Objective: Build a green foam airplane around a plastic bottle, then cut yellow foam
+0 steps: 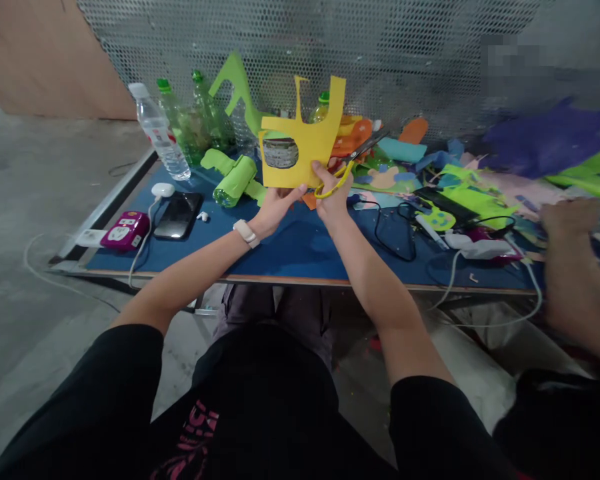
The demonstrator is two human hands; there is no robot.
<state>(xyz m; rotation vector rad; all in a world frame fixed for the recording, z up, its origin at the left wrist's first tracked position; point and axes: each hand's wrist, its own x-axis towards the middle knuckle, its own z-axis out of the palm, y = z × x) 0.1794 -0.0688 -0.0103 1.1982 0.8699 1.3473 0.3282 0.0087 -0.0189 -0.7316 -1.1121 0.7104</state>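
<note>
A yellow sheet of paper [307, 141] with cut-out openings is held upright above the table. My left hand [276, 210] is closed on its lower edge, thumb pointing right. In my right hand [335, 197] are yellow-handled scissors [366, 145], their dark blades pointing up and right, away from the sheet. The right fingers also touch the sheet's lower right corner. Left of the sheet lies a bottle wrapped in light green paper [236, 181] with side pieces sticking out. A cut green paper offcut [240, 83] stands behind.
A clear water bottle [163, 133] and green bottles [200, 113] stand at the back left. A phone [179, 215], an earbud and a magenta power adapter [126, 231] lie on the blue table [290, 257]. Paper scraps [475, 193] and cables cover the right, near another person's arm [573, 267].
</note>
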